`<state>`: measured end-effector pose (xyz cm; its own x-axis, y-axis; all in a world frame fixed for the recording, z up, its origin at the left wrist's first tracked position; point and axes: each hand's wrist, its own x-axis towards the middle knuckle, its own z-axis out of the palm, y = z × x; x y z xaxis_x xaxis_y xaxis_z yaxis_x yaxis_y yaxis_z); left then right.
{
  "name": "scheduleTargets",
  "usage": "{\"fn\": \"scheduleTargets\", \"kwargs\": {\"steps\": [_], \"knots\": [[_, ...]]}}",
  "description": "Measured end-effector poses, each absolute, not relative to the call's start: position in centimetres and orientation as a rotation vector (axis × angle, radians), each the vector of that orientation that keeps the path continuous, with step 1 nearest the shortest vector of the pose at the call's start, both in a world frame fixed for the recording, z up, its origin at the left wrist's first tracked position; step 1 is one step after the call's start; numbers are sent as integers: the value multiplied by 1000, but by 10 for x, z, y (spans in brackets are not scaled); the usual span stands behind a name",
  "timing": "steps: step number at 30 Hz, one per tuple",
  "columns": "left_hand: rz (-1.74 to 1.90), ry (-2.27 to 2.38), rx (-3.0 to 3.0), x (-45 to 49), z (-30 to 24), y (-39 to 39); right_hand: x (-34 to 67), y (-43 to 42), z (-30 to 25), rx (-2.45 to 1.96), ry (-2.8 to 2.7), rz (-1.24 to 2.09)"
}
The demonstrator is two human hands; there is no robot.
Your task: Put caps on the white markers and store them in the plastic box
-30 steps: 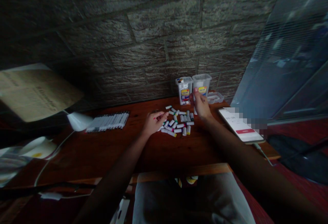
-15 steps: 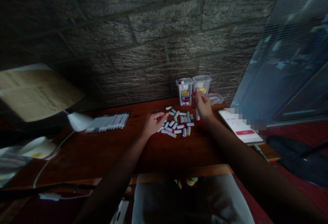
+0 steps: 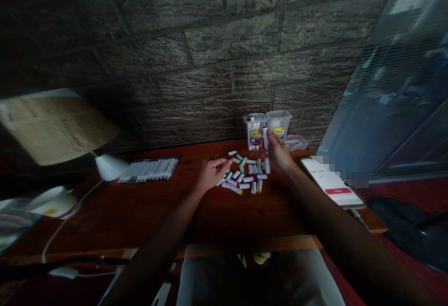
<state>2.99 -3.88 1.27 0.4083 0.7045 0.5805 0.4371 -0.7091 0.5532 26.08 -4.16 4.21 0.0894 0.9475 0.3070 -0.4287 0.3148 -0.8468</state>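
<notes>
Markers [image 3: 248, 180], short and white with coloured ends, lay scattered on our wooden desk [image 3: 168, 217] between our two hands. Behind them the desk's back edge met the stone wall [image 3: 245, 25]; in front, a broad strip of dark wood ran to the front edge, just above our lap [image 3: 199, 278]. Another stretch of wood lay to the left, between the markers and a neat row of pens [image 3: 150, 169]. Room on the right was tighter: a phone [image 3: 325, 182] lay near that end, its cable hanging at the edge. Two clear tubs [image 3: 255, 134] stood side by side near the wall, with a low plastic tray [image 3: 296, 142] just beside the right one.

Both our forearms came up from the bottom corners and angled inward. We had the right hand [image 3: 279, 152] raised in front of the tubs, thumb uppermost, its fingers closed around one upright marker [image 3: 265, 138] with a reddish top. Our left hand [image 3: 214, 174] sat at the left edge of the scatter, back upward and fingers bent, with red marks on it; in the dim light we could not tell whether it held anything.
</notes>
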Motion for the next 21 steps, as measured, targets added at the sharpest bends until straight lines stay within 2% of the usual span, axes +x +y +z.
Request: {"fn": "scheduleTargets", "kwargs": {"steps": [11,21], "knots": [[1207,987,2365,29,8,-37,242,-64,52,-490,-1001,1619],[1222,980,2362,30,9,-37,242,-61,49,-490,-924,1728]]}}
